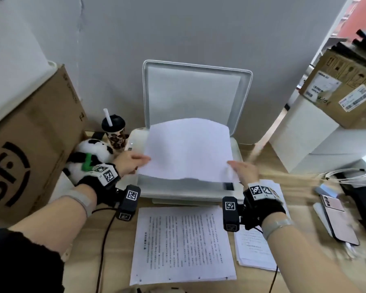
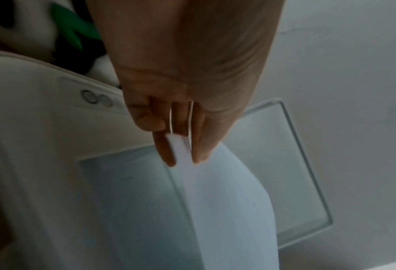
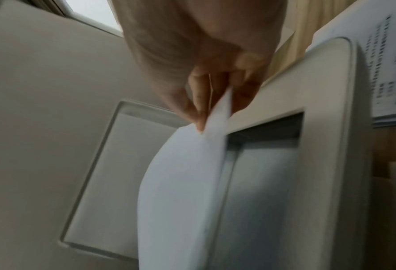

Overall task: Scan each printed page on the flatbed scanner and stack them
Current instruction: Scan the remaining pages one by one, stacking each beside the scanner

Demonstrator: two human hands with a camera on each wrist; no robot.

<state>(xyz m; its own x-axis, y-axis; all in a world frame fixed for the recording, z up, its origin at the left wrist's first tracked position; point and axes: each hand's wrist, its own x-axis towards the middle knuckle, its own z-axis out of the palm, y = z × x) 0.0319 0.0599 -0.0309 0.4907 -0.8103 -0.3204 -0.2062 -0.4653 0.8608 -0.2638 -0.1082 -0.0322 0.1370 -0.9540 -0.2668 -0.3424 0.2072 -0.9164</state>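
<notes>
A white flatbed scanner (image 1: 142,193) stands against the wall with its lid (image 1: 195,94) raised. Over its glass (image 2: 127,201) I hold one white sheet (image 1: 188,149), blank side up and bowed upward. My left hand (image 1: 133,161) pinches the sheet's left edge (image 2: 180,151). My right hand (image 1: 241,169) pinches its right edge (image 3: 217,117). A printed page (image 1: 182,242) lies face up on the desk in front of the scanner. A stack of printed pages (image 1: 256,248) lies to its right, partly under my right wrist.
A large cardboard box (image 1: 30,144), a panda plush (image 1: 91,155) and a lidded cup with a straw (image 1: 114,132) crowd the scanner's left side. White boxes (image 1: 304,136) and another carton (image 1: 344,89) stand to the right. A phone (image 1: 338,220) and cables (image 1: 351,174) lie at the desk's right.
</notes>
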